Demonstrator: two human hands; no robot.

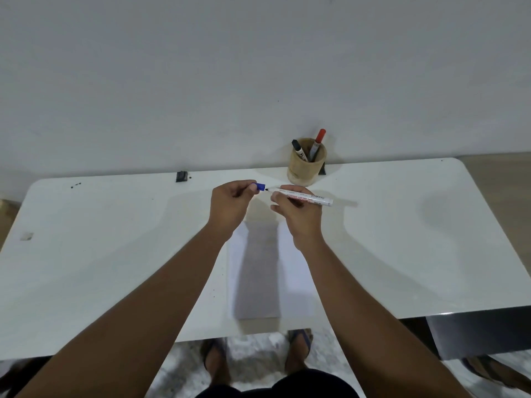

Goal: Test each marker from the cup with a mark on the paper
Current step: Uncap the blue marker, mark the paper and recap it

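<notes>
My right hand (297, 215) grips a white marker (314, 198) that lies level, its bare tip pointing left. My left hand (231, 203) pinches the marker's blue cap (260, 186), held just off the tip with a small gap between them. Both hands hover above the far end of a white sheet of paper (296, 271) lying on the white table (115, 254). Behind the hands, a tan wooden cup (306, 165) stands near the table's back edge. It holds a red-capped marker (318, 142) and a black-capped marker (298, 149). I see no marks on the paper.
A small black clip (181, 176) sits at the table's back edge, left of the cup. A wall rises right behind the table. My feet in sandals (300, 343) stand on the floor below the table's front edge. A dark bench corner (477, 331) shows at lower right.
</notes>
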